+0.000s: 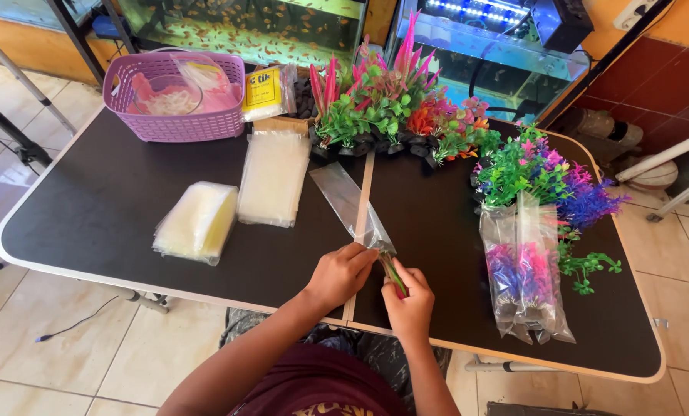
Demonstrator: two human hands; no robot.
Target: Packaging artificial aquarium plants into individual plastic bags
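A narrow clear plastic sleeve (350, 206) is held at its near end by the left hand (343, 271), whose fingers are pinched closed on the mouth of the film, while a small artificial plant (393, 275) with green and red stems is gripped between the closed fingers of the right hand (410, 303) and is set at the opening. The sleeve lies slanted over the centre seam of the black folding table (113, 208), its far end pointing toward the row of bright plastic aquarium plants (390, 108) at the far edge. How deep the stems already sit inside cannot be told. The step seems best done if the mouth is kept spread by the left fingers and the plant is fed along the line of the sleeve, leaves folded flat, so that the thin film is not snagged or split. To the right, filled bags of purple and pink plants (523, 270) lie near a loose heap of plants (541, 173). To the left lie two stacks of empty bags (273, 177), (196, 221), and a purple basket (176, 96) stands at the far left corner.
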